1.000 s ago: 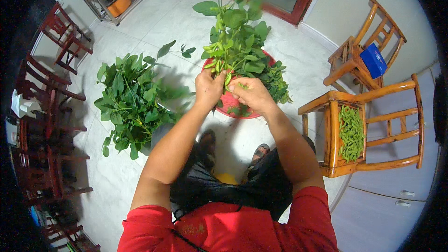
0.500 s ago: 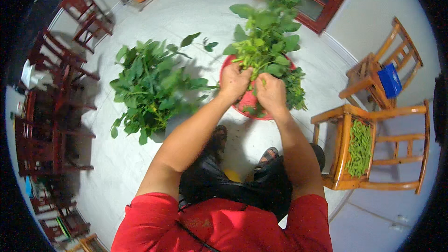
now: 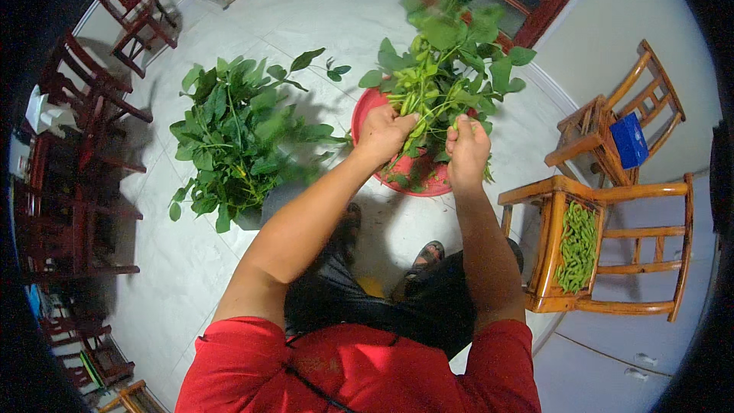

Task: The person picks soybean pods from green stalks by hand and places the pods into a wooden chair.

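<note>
My left hand [image 3: 382, 138] is closed round the lower stems of a leafy green soybean plant [image 3: 440, 34], which leans away from me. Clusters of plump pods [image 3: 413, 92] hang along its stems just beyond my fingers. To the right of it, my right hand [image 3: 469, 154] is pinched, with a bit of green, apparently a pod, at the fingertips. Beneath both hands stands a red basin [image 3: 359, 121] on the floor, with leaf scraps inside. The plant hides much of the basin's far side.
A heap of soybean plants [image 3: 245, 134] rests at my left. On the right, a wooden chair [image 3: 539, 252] carries many picked pods [image 3: 579, 248]. Beyond it, another chair [image 3: 581, 141] has a blue packet [image 3: 628, 141] on it. Dark red chairs [image 3: 95, 69] line the left side.
My right hand has drawn away to the right from my left hand, and a gap now shows between them. The held plant has shifted and its leaves spread more to the right.
</note>
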